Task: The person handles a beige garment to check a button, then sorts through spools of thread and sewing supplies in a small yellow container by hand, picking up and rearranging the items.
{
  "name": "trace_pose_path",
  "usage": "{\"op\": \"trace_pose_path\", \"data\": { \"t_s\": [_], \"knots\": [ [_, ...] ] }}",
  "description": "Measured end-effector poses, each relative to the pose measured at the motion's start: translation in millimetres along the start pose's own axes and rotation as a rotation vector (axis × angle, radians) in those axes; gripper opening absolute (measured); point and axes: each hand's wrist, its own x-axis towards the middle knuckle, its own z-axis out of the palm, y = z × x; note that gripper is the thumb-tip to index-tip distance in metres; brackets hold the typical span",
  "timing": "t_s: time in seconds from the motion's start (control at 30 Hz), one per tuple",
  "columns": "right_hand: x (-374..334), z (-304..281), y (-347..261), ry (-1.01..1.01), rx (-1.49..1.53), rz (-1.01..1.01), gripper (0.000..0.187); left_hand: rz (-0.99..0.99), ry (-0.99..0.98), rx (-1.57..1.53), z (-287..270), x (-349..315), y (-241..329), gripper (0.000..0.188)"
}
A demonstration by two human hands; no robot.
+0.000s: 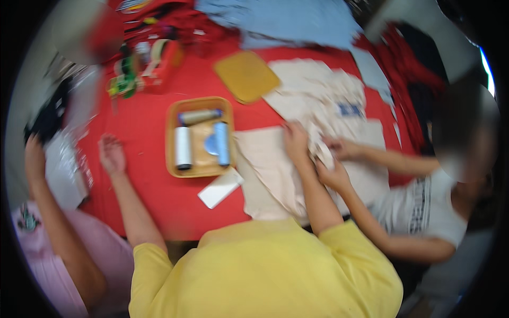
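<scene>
My left hand [112, 153] is over the red table with its palm up and fingers loosely apart, holding nothing. At the middle right, my right hand [296, 141] rests on a cream garment [313, 85], its blurred fingers curled against the cloth. Right beside it, a co-worker's hands [337, 164] hold a bunched part of the same fabric. Under my right forearm lies a flat cream cloth piece [268, 159]. A dark blue patch [350, 109] shows on the garment.
Between my hands stands a yellow basket [170, 138] with several thread spools. Near it are a white card [220, 189] and a yellow lid [246, 77]. A red tape dispenser [164, 66] stands far left; blue fabric [297, 24] lies behind. A person in pink [101, 244] is at left.
</scene>
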Motion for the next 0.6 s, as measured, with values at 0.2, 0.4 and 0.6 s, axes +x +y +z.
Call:
{"op": "trace_pose_path", "data": {
  "t_s": [0.2, 0.4, 0.6],
  "knots": [
    [-7.6, -28.3, -54.7, -0.033, 0.057, -0.08, 0.018, 0.101, 0.21, 0.597, 56.8, 4.7, -12.0, 0.035],
    [-26.8, -112.1, -134.8, -0.39, 0.094, -0.067, 0.013, 0.105, 0.09, 0.83, 118.2, -5.2, -29.3, 0.025],
    [-9.8, -192.2, -99.3, -0.242, -0.537, 0.086, 0.017, 0.144, -0.13, 1.09, 215.3, -58.5, -56.6, 0.018]
  ]
}}
